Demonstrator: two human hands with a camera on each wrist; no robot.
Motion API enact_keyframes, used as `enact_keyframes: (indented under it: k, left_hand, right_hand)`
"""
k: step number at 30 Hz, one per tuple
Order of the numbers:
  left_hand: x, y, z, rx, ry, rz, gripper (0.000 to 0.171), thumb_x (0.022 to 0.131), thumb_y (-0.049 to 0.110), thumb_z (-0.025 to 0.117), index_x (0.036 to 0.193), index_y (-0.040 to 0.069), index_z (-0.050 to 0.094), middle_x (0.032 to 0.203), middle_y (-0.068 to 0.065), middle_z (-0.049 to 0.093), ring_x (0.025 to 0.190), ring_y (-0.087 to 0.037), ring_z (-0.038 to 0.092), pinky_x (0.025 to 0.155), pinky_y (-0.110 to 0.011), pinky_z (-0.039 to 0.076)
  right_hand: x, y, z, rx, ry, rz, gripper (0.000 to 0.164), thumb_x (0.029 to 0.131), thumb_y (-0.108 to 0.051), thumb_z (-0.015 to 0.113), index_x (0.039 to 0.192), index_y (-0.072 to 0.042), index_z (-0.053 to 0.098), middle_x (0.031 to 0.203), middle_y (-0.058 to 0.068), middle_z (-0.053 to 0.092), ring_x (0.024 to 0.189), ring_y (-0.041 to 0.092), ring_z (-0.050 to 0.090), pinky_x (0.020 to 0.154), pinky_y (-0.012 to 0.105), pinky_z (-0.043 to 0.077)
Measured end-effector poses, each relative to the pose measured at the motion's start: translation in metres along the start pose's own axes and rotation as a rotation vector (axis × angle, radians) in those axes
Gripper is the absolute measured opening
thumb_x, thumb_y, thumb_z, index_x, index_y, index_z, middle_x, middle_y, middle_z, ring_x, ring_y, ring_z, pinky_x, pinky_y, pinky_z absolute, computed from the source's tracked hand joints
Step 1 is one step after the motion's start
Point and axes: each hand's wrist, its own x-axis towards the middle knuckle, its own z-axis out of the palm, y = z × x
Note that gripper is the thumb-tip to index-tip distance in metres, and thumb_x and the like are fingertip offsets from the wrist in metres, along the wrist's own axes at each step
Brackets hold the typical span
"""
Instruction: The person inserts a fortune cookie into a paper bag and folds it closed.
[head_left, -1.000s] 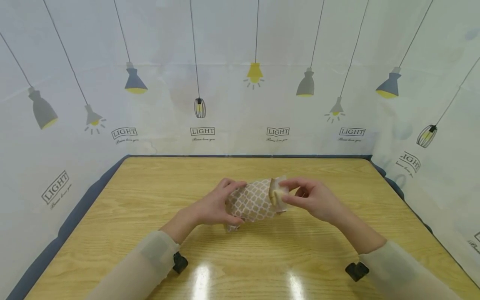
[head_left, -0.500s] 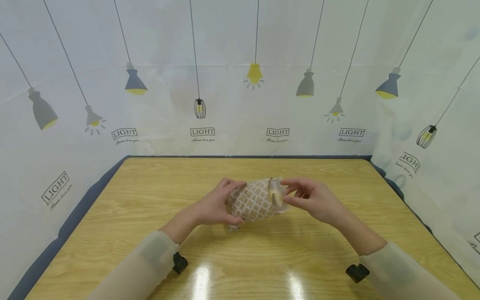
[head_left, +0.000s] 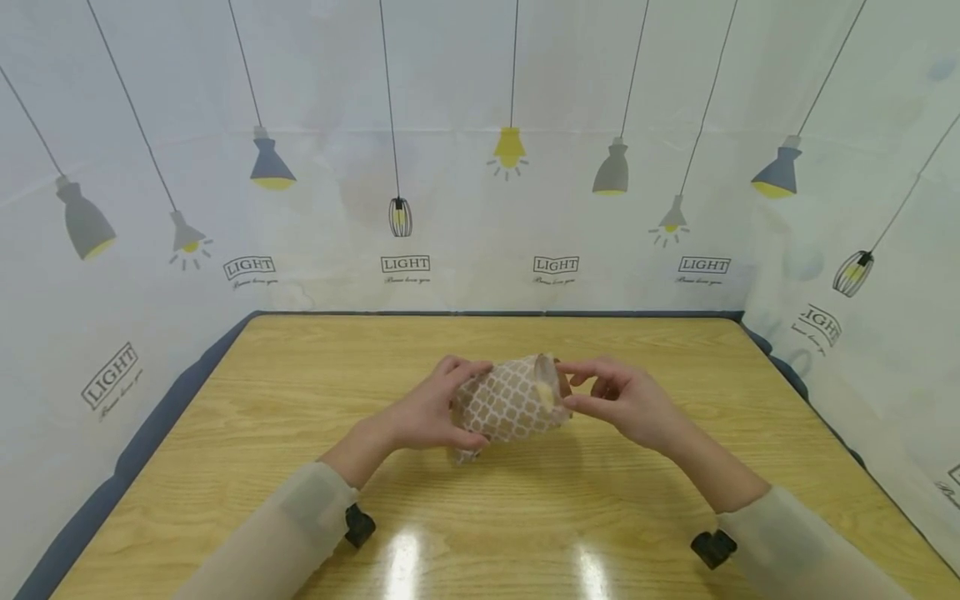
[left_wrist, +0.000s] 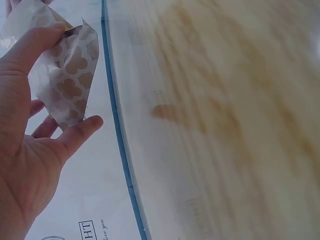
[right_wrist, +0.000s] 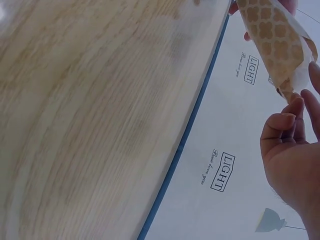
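A brown paper bag [head_left: 510, 404] with a white lattice print is held over the middle of the table, tilted slightly up to the right. My left hand [head_left: 431, 408] grips its left end, thumb on the near side and fingers on the far side. At the bag's right end is its mouth, where a pale lining and something pale yellow show inside. The fingertips of my right hand [head_left: 633, 404] pinch the edge of that mouth. In the right wrist view the bag [right_wrist: 272, 40] narrows to a crumpled corner at my fingertips [right_wrist: 296, 102].
The wooden table [head_left: 495, 517] has a dark blue strip [head_left: 480, 312] along its back edge. Behind it hangs a white backdrop [head_left: 457, 92] printed with lamps and lettering. A small black device [head_left: 712, 547] sits at my right cuff, another device [head_left: 360, 526] at my left.
The pale flap that stuck out at the bag's right end has turned back, and the mouth now looks rounder with the inside showing. My right fingers shifted slightly; my left hand stayed put.
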Motion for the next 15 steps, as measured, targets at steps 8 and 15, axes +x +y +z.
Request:
enact_keyframes:
  k: [8, 15]
  left_hand:
    - [0.001, -0.001, 0.001, -0.015, -0.02, -0.007, 0.107, 0.082, 0.023, 0.099, 0.17, 0.016, 0.038, 0.153, -0.014, 0.042, 0.133, -0.028, 0.052, 0.111, -0.046, 0.056]
    - [0.002, -0.003, 0.001, -0.006, -0.03, -0.012, 0.106, 0.084, 0.025, 0.098, 0.171, 0.017, 0.037, 0.154, -0.013, 0.042, 0.134, -0.027, 0.051, 0.109, -0.045, 0.055]
  right_hand:
    - [0.002, 0.001, 0.006, 0.004, -0.016, -0.036, 0.043, 0.102, -0.02, 0.08, 0.144, -0.016, 0.074, 0.123, 0.014, 0.065, 0.079, 0.014, 0.06, 0.062, 0.026, 0.052]
    - [0.003, 0.004, 0.01, 0.017, -0.017, 0.0, 0.042, 0.102, -0.02, 0.08, 0.143, -0.017, 0.074, 0.116, 0.016, 0.056, 0.078, 0.015, 0.049, 0.062, 0.024, 0.047]
